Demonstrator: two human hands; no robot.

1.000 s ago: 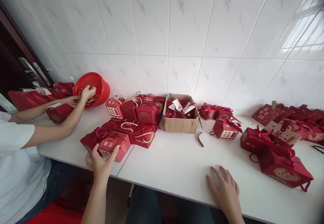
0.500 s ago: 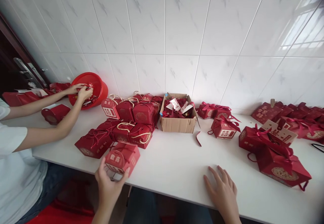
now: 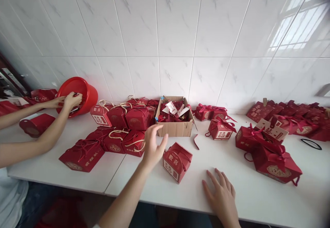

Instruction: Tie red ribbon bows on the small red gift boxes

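A red gift box with a twisted cord handle and pale printed characters stands on the white table in front of me. Just to its left, my left hand hangs with thumb and fingers apart, holding nothing. My right hand rests on the tabletop near the front edge, fingers spread. Behind the gift box is a cardboard box full of red ribbons and small printed tags. A stack of red gift boxes, several with gold rope handles, sits left of it.
A co-worker's hands reach into a red basin at the left. Ribboned gift boxes stand on the right, with more boxes along the wall. A ribbon scrap and a black loop lie on the table.
My left hand has carried the gift box to the right, away from the stack, and let go of it on the table. My right hand stays resting. The view has turned rightward.
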